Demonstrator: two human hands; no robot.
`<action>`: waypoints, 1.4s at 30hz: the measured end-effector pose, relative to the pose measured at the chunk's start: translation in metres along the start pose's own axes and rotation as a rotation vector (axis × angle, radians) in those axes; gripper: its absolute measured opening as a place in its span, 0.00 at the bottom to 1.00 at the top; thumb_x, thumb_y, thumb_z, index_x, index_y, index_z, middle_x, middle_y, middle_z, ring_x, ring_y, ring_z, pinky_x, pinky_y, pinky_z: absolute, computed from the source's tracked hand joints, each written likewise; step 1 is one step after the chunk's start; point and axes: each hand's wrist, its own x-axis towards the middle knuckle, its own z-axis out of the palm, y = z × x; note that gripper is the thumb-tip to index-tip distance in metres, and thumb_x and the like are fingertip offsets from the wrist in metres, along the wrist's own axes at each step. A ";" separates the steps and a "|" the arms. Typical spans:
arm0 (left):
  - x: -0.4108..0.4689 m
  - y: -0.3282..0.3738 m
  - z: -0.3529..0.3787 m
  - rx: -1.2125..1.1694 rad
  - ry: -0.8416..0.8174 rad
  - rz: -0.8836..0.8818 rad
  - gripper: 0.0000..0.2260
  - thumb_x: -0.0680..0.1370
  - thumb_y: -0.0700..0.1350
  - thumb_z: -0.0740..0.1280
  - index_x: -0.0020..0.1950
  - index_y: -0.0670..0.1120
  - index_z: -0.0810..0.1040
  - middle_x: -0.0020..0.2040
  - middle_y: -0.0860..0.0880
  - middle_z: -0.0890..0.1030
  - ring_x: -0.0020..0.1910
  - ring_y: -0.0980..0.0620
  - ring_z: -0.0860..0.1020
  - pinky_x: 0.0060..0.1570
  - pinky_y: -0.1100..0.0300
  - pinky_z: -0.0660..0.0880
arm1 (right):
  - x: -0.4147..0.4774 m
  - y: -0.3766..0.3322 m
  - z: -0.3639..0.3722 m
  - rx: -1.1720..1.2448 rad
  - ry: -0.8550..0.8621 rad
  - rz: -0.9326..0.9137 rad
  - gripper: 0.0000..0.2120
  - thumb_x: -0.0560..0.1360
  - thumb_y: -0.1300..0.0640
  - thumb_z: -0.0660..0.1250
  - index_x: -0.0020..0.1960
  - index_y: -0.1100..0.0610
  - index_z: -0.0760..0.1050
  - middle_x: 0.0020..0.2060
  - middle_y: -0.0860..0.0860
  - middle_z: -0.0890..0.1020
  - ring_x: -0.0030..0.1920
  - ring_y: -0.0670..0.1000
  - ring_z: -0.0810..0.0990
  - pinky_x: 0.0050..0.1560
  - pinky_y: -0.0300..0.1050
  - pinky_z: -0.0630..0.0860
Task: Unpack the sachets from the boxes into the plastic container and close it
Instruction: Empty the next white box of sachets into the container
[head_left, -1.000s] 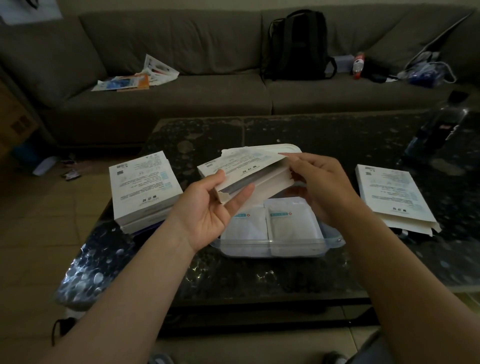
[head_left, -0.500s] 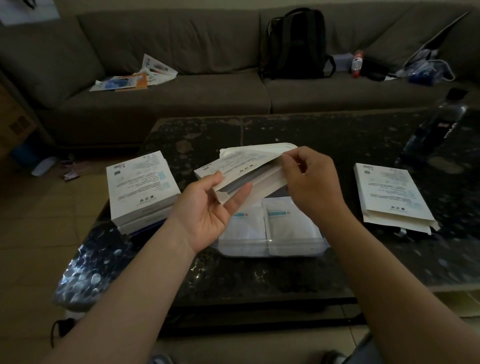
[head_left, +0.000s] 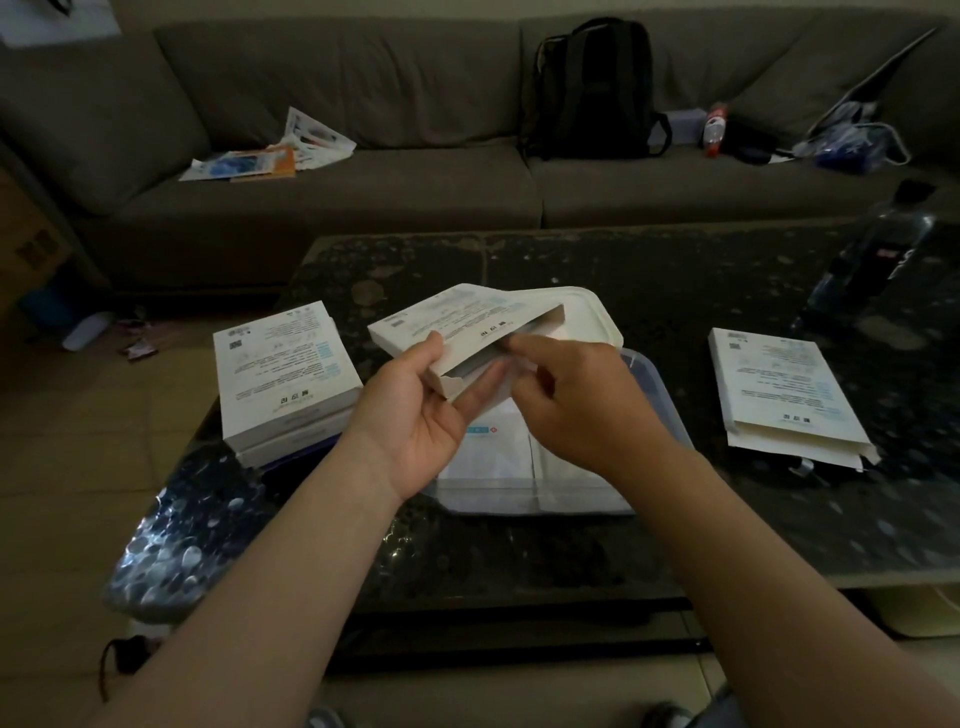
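Note:
My left hand (head_left: 415, 415) grips a white printed box (head_left: 457, 325) by its open end, above a clear plastic container (head_left: 660, 395) that holds white sachets (head_left: 498, 447). My right hand (head_left: 576, 400) has its fingertips at the box's opening, pinching what looks like a sachet edge inside. The container's white lid (head_left: 592, 317) lies behind the box. Two stacked boxes (head_left: 283, 374) sit at the left. Another opened box (head_left: 779, 389) lies flat at the right.
The dark speckled coffee table (head_left: 675, 280) carries a dark plastic bottle (head_left: 872, 260) at the far right. Behind is a brown sofa (head_left: 415, 171) with papers (head_left: 270, 156), a black backpack (head_left: 592, 88) and other clutter. Tiled floor lies left.
My right hand moved from the box's far right end down to its open mouth near my left hand. The box tipped a little, its opening now facing me.

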 end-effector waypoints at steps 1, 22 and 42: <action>0.000 0.000 0.000 0.006 0.006 0.008 0.17 0.87 0.43 0.62 0.75 0.41 0.71 0.63 0.37 0.84 0.61 0.38 0.85 0.48 0.52 0.86 | 0.000 0.001 0.000 -0.004 -0.037 0.018 0.18 0.80 0.54 0.60 0.70 0.48 0.73 0.34 0.42 0.76 0.32 0.43 0.74 0.34 0.38 0.73; 0.001 0.001 0.001 0.224 0.071 0.132 0.15 0.86 0.41 0.62 0.73 0.44 0.74 0.61 0.43 0.86 0.61 0.44 0.85 0.54 0.49 0.85 | 0.001 0.002 0.025 0.058 -0.313 0.107 0.30 0.80 0.58 0.60 0.76 0.41 0.53 0.45 0.45 0.77 0.41 0.47 0.80 0.46 0.42 0.80; -0.002 0.008 -0.003 0.229 0.025 0.079 0.14 0.86 0.38 0.62 0.72 0.43 0.74 0.59 0.41 0.87 0.57 0.41 0.86 0.46 0.47 0.86 | 0.001 0.003 0.022 -0.352 0.079 -0.254 0.08 0.74 0.60 0.72 0.52 0.56 0.76 0.39 0.53 0.85 0.30 0.50 0.80 0.27 0.38 0.70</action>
